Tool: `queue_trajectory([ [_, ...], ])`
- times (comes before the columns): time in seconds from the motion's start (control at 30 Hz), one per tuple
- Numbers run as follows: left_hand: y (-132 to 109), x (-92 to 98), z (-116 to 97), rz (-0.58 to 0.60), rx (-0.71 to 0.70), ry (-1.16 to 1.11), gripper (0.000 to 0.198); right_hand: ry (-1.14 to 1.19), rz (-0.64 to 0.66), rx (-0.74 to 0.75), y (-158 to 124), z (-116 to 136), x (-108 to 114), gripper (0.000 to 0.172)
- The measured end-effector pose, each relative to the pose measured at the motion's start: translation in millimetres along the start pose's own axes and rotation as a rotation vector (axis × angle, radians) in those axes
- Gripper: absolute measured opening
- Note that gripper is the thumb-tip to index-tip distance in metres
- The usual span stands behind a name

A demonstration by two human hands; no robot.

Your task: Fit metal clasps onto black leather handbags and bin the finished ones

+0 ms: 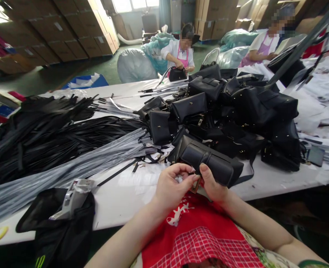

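Observation:
A black handbag (pixel 209 162) lies on its side at the near table edge, its base and a raised band turned up. My right hand (pixel 213 186) grips its near edge, thumb on top and the other fingers hidden beneath. My left hand (pixel 171 184) is closed in a pinch at a gold-coloured metal buckle (pixel 195 184) beside the bag. Some clear plastic shows between the left fingers. Whether the buckle is fixed to the bag cannot be made out.
Black handbags (pixel 237 100) are heaped just beyond my hands. Black straps (pixel 55 137) and plastic-wrapped strips (pixel 103 156) cover the left side. A tape dispenser (pixel 72 201) rests on a black cloth bag (pixel 66 230). Across the table, one person (pixel 181 52) handles a small black bag; another sits farther right.

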State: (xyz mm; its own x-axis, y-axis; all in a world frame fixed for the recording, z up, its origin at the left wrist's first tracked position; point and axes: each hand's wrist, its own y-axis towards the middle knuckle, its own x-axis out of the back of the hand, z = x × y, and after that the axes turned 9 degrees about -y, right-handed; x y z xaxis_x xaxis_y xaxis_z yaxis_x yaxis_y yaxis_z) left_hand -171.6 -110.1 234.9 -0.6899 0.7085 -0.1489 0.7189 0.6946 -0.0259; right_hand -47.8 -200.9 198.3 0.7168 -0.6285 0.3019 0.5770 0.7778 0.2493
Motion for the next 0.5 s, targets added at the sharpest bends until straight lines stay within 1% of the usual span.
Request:
queue_trajectory([
  [0.13,0.9,1.2,-0.2,0.029,0.118,-0.147,0.020,-0.101,0.086,0.094,1.9,3.6,5.2,0.031],
  [0.23,2.2,1.9,-0.4,0.023,0.163,-0.202,0.024,-0.189,0.089,0.155,2.8,6.9,8.0,0.032],
  [0.3,2.7,2.2,-0.3,0.029,0.148,-0.160,0.024,-0.226,0.079,0.196,2.7,8.3,8.9,0.032],
  [0.37,2.0,2.2,-0.8,0.067,0.123,-0.083,0.023,-0.228,0.057,0.197,2.1,9.1,9.5,0.030],
  [0.43,-0.3,1.8,-2.7,0.117,0.091,0.005,0.022,-0.213,0.027,0.151,1.7,8.9,10.1,0.028],
  [0.5,-3.4,2.1,-6.1,0.162,0.049,0.088,0.021,-0.173,0.024,0.081,1.9,7.6,10.8,0.028],
])
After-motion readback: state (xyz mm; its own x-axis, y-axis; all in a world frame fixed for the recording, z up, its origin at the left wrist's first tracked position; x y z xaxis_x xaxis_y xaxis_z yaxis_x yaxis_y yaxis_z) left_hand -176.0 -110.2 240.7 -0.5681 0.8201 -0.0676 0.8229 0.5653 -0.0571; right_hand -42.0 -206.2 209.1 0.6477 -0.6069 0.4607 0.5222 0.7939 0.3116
